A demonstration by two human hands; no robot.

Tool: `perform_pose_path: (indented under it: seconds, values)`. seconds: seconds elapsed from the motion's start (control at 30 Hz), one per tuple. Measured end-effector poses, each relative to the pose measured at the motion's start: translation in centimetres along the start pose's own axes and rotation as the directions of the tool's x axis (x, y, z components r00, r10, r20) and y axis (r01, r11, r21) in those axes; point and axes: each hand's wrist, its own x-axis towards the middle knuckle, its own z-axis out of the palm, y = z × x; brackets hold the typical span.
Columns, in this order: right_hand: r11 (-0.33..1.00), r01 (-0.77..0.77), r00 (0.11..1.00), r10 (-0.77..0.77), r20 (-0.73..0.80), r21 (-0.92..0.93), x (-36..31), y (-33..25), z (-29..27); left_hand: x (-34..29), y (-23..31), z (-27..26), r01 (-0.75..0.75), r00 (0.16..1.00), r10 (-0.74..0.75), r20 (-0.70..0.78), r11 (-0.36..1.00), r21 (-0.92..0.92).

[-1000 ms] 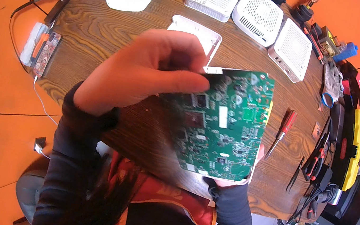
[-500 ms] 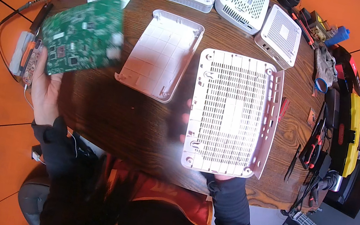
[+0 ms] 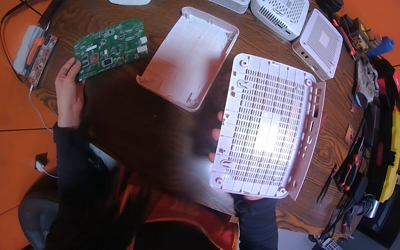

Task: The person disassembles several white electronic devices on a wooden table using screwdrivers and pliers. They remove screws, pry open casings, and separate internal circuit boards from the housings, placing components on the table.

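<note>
Shifts green circuit board (image 3: pixel 111 49) leftward, off slotted white shell (image 3: pixel 266 131); pinches the board's near corner in left hand (image 3: pixel 70 94), perhaps just above the bench (image 3: pixel 150 132); grips shell from beneath with right hand (image 3: pixel 216 134), with plain white cover (image 3: pixel 190 59) between.

On the near side of the white cover (image 3: pixel 190 59), bare tabletop (image 3: pixel 149 140) leaves a hand broad passage. To its left, the circuit board (image 3: pixel 109 46) and left hand (image 3: pixel 70 97) stand in the way; to its right, the vented shell (image 3: pixel 267 131), held by the right hand (image 3: pixel 216 133). Beyond the cover, three white boxes (image 3: pixel 280 8) leave a narrow strip.
</note>
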Motion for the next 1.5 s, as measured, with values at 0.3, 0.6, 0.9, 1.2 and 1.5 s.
perform_pose_path:
  seconds: [0.3,0.6,0.9,1.2,1.5]
  values:
    - [0.999,-0.019,1.0,0.019,0.019,-0.029,0.0,-0.2,-0.1,-1.6,0.7,1.1,-0.078,0.993,0.064,0.096,0.984,0.157]
    - [0.988,-0.063,0.995,0.072,-0.062,0.144,-0.9,0.5,-0.2,-9.1,4.5,5.5,-0.316,0.889,0.245,0.387,0.94,0.13]
    - [0.637,-0.013,0.939,-0.257,-0.228,-0.77,-2.9,1.5,1.1,-19.0,2.4,11.4,0.805,0.489,-0.497,0.716,0.573,-0.153]
    - [-0.597,-0.465,0.514,-0.783,0.35,-0.653,-5.9,-2.7,3.4,-18.5,-1.6,13.5,0.587,0.531,-0.504,0.681,0.798,0.133]
    - [-0.657,-0.536,0.493,-0.753,0.436,-0.53,-5.6,-3.4,2.2,-18.6,-2.7,14.4,0.297,0.629,-0.372,0.682,0.926,0.231]
